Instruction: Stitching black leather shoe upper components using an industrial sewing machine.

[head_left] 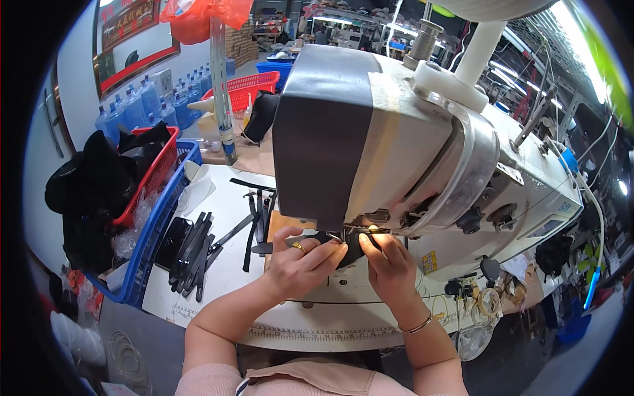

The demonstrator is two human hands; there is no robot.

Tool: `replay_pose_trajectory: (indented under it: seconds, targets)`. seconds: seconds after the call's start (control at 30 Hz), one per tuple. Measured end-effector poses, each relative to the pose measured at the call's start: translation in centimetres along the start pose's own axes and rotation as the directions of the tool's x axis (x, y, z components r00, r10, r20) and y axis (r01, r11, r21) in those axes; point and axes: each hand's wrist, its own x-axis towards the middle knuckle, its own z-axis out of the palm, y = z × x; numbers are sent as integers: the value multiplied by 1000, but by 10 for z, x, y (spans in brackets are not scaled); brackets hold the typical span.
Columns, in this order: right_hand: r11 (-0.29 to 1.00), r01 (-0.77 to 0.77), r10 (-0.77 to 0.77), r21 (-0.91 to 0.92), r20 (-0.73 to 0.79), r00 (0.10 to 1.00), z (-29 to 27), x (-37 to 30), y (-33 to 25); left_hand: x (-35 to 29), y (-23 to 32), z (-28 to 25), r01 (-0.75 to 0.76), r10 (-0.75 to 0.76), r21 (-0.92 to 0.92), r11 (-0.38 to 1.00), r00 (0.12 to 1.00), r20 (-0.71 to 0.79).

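Black piece (351,256) at the sewing machine (396,138), gripped by both hands

Piece lies below the needle area. Left hand (300,265) and right hand (389,265) pinch it, fingertips closed. The bulky machine head obstructs the view beyond. Left: loose black strips (193,257), dark phone (174,239), then blue crate (141,263) bearing a red basket (149,191). Far left: blue bottles (134,107).
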Motion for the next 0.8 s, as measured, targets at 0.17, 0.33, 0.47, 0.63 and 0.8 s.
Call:
replay_pose_trajectory:
  seconds: [0.17, 0.33, 0.47, 0.63, 0.8]
  targets:
    - [999, 32, -32, -20, -37, 999, 5, 4, 9, 1, 1, 4, 15, -18, -45, 999, 998, -59]
    - [999, 28, -28, -28, -8, 1000, 4, 4, 8, 2, 4, 4, 15, -19, -55, 998, 997, -72]
    - [998, 49, -49, -28, -2, 999, 5, 2, 11, -2, 1, 5, -29, 28, -23, 999, 999, -36]
    - [999, 46, -46, -23, 9, 999, 5, 4, 12, 0, 0, 6, -26, 26, -21, 999, 999, -20]
    - [998, 44, -42, -39, 54, 998, 4, 6, 13, 0, 0, 4, -20, 20, 2, 1000, 1000, 2]
